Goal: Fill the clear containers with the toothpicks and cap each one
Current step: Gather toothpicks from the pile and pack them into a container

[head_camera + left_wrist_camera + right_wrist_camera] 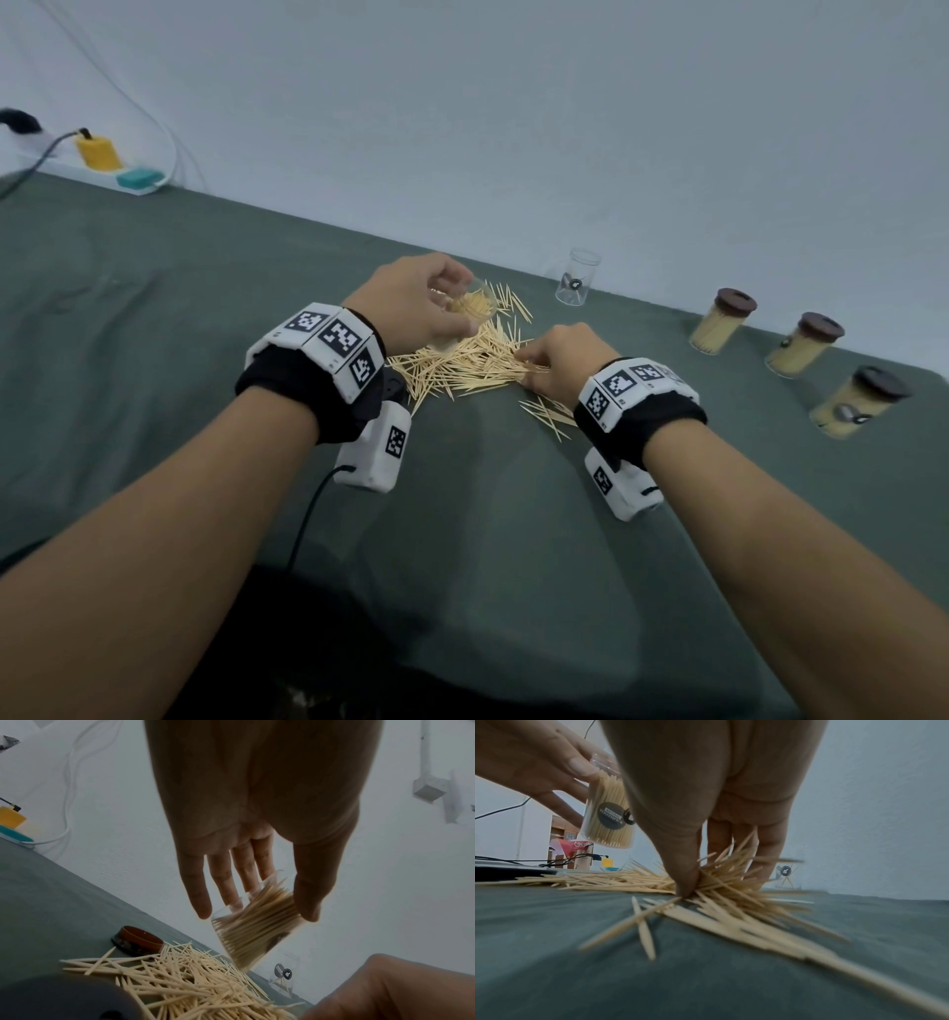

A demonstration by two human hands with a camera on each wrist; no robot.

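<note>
- Head view: my left hand (411,300) grips a clear container (470,313) partly filled with toothpicks, tilted above the loose toothpick pile (462,360) near the tabletop's (154,318) far edge. My right hand (560,360) pinches toothpicks at the pile. Three capped containers (721,321) line the right edge; an uncapped container (577,277) stands at the far edge.
- Left wrist view: fingers and thumb (311,898) clasp the container; a brown cap (137,940) lies beside the pile.
- Right wrist view: thumb (685,874) and fingers close on a bunch of toothpicks.

Five clear containers (577,277), three capped; one loose cap (137,940).
</note>
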